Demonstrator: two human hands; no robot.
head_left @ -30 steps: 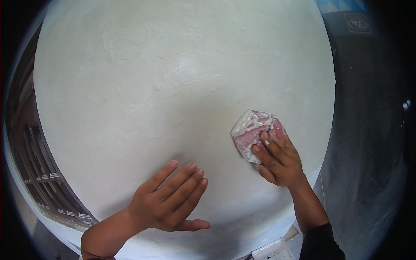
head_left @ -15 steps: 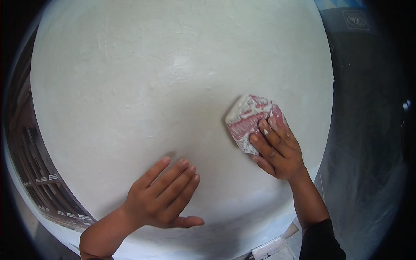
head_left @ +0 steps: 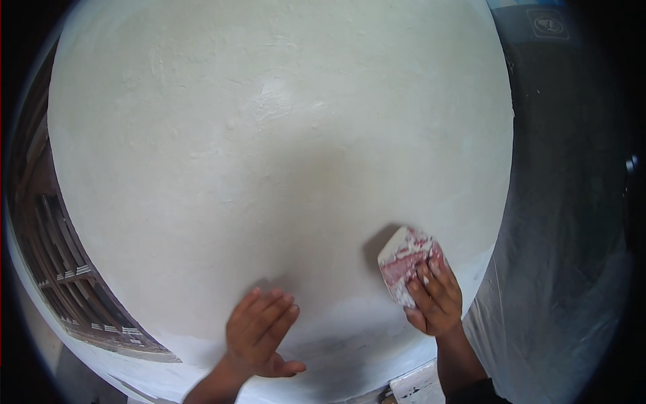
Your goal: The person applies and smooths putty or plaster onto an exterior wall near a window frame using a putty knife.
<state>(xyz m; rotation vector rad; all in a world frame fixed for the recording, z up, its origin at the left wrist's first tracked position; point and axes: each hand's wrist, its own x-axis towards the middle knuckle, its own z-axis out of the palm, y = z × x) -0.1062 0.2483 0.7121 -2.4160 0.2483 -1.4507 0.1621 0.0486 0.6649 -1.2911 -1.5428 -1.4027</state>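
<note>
A pale, smooth wall surface (head_left: 188,135) fills the middle, with faint ridges and a glossy patch. My right hand (head_left: 439,301) grips a flat pink pad (head_left: 400,269) smeared with thick white paste. Its fingers lie bent over the pad's face, and the far edge is turned toward the wall. A dark shadow falls beside the pad; whether it touches the wall I cannot tell. My left hand (head_left: 261,331) holds nothing. Its fingers point up toward the wall and its thumb stands out to the side.
On the left is a dark opening with brown wooden slats (head_left: 84,303) and a frame. Clear plastic sheeting (head_left: 525,316) hangs along the right side over a dark surface. Below, near my right forearm, lies a whitish, paint-spotted object (head_left: 416,385).
My right hand has come down the wall with the pad, slightly to the right. My left hand has dropped lower too. The view has shifted a little.
</note>
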